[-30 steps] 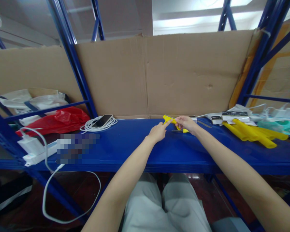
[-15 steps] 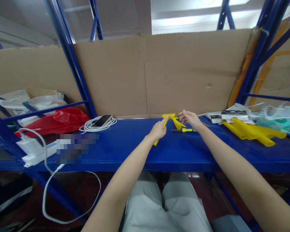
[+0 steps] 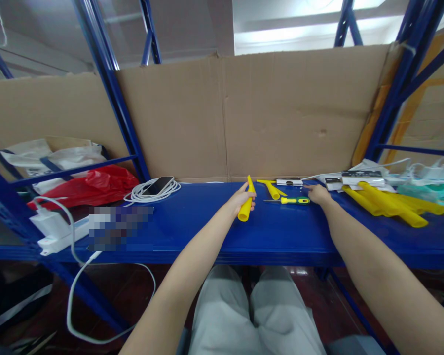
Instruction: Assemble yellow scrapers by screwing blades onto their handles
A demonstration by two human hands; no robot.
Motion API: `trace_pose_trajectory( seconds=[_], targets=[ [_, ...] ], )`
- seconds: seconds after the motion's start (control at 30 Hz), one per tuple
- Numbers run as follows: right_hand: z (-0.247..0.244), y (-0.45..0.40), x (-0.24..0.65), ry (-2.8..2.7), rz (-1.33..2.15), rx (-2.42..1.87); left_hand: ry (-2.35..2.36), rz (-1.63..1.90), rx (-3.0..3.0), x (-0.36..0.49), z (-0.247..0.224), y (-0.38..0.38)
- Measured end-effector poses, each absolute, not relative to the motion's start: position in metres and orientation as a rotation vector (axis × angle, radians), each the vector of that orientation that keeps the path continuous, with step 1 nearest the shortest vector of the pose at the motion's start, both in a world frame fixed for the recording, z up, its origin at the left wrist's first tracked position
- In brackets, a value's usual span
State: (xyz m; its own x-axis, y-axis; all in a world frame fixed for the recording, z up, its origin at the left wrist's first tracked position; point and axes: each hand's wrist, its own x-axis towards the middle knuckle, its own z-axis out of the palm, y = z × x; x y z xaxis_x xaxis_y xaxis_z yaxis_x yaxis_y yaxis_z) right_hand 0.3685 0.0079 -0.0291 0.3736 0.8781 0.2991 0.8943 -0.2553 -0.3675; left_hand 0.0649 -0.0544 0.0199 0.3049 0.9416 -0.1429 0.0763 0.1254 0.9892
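Note:
My left hand [image 3: 242, 197] is closed around a yellow hollow plastic piece [image 3: 244, 212], its wide round opening facing me and its narrow end pointing up and away. My right hand [image 3: 319, 194] is at the right on the blue shelf top, index finger stretched out beside a few tiny bits too small to name; nothing shows in it. Between the hands lies a screwdriver [image 3: 296, 200] with a green and yellow handle, its shaft pointing left. Behind it rest another yellow plastic piece [image 3: 272, 190] and a small white and black box [image 3: 288, 182].
At the right lie several yellow tubes [image 3: 388, 202], white and black boxes [image 3: 362, 178] and a teal plastic bag [image 3: 425, 191]. A phone [image 3: 161, 186] rests on a coiled white cable [image 3: 136, 195] at left, near a red bag [image 3: 96, 185] and a power strip [image 3: 62, 239]. Cardboard [image 3: 170, 118] stands behind.
My right hand has moved right, away from the yellow pieces, uncovering the screwdriver handle and the small box. My left hand still holds its yellow piece, now turned more upright.

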Motion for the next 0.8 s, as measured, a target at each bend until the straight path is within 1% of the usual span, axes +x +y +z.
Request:
trace_pose_trajectory(
  seconds=[0.13,0.33,0.8],
  targets=[
    [-0.026,0.009,0.362,-1.639,-0.130,-2.257,1.070,0.844,1.258,0.066,0.019,-0.054],
    [-0.018,0.000,0.352,-1.682,-0.044,-2.354,1.045,0.856,1.243,0.065,0.020,-0.056],
    [-0.019,-0.004,0.352,-1.715,-0.161,-2.231,1.025,0.836,1.255,0.064,0.023,-0.058]
  ],
)
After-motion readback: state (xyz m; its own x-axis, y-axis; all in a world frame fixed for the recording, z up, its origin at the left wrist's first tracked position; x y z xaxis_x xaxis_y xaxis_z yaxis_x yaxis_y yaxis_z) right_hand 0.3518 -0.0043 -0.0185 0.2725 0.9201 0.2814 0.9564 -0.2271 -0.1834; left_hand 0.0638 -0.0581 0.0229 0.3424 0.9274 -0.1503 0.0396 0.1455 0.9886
